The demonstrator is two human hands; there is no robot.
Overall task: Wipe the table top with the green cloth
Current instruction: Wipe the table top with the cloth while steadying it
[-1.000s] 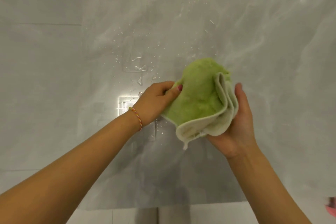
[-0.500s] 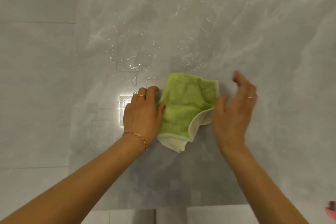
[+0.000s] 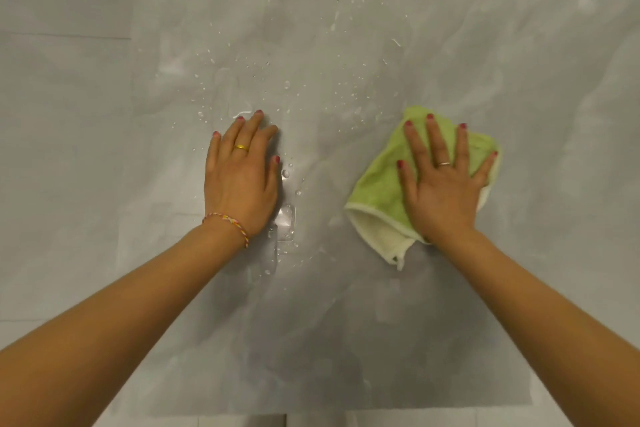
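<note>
The folded green cloth (image 3: 382, 184) with a cream underside lies flat on the grey marbled table top (image 3: 346, 340), right of centre. My right hand (image 3: 440, 184) presses on it with the palm down and fingers spread. My left hand (image 3: 240, 177) rests flat on the bare table to the left, fingers together, holding nothing. Water droplets (image 3: 287, 173) and a small puddle sit between my hands and beyond my left fingertips.
The table's left edge (image 3: 133, 149) and front edge (image 3: 311, 414) border a pale tiled floor (image 3: 62, 149). More scattered droplets (image 3: 346, 83) lie on the far middle of the table.
The cloth went from held up between both hands to lying on the table, then slid right under my right palm. My left hand let go and moved left onto the bare table.
</note>
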